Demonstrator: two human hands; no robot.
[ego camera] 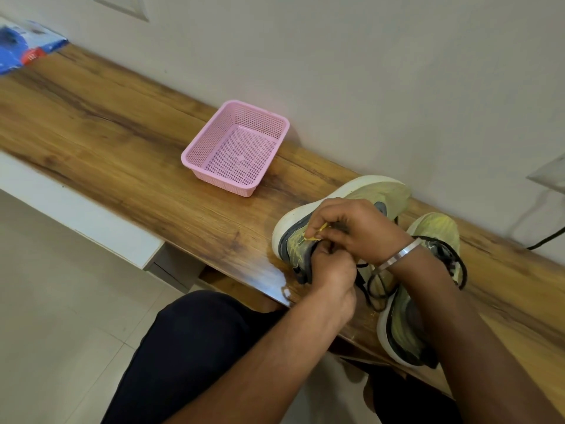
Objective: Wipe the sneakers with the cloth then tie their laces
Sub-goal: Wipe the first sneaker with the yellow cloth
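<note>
A long wood-grain counter (101,130) runs from ten o'clock down to four o'clock along a pale wall (367,71), with a tiled floor (55,316) at seven o'clock.

Two yellow-green sneakers with white soles sit on the counter at about four o'clock. The first sneaker (360,194) lies tipped on its side, its white sole turned toward nine o'clock, toe toward the wall. The second sneaker (406,313) stands just beside it toward three o'clock, toe also toward the wall, heel at the counter's near edge; its black lace (382,289) lies loose in loops over the tongue and across the sole edge.

At the centre of the view, toward twelve o'clock from the sneakers and well apart from them, stands a pink mesh basket (195,148) (rectangular, perforated on floor and walls). Nothing lies in it; its bare floor shows through.

At ten o'clock, on the far end of the counter, lies a blue, white and red packet (27,47), blurred.

Both hands meet over the first sneaker's collar. The right hand (357,228), a metal bangle (397,255) on its wrist, has its fingers curled and pinches a thin yellow strand (318,232) at the sneaker's upper. The left hand (333,264) is curled below it, fingers closed around the sneaker's opening; whether it also pinches a lace I cannot tell.

A cloth is not seen.
</note>
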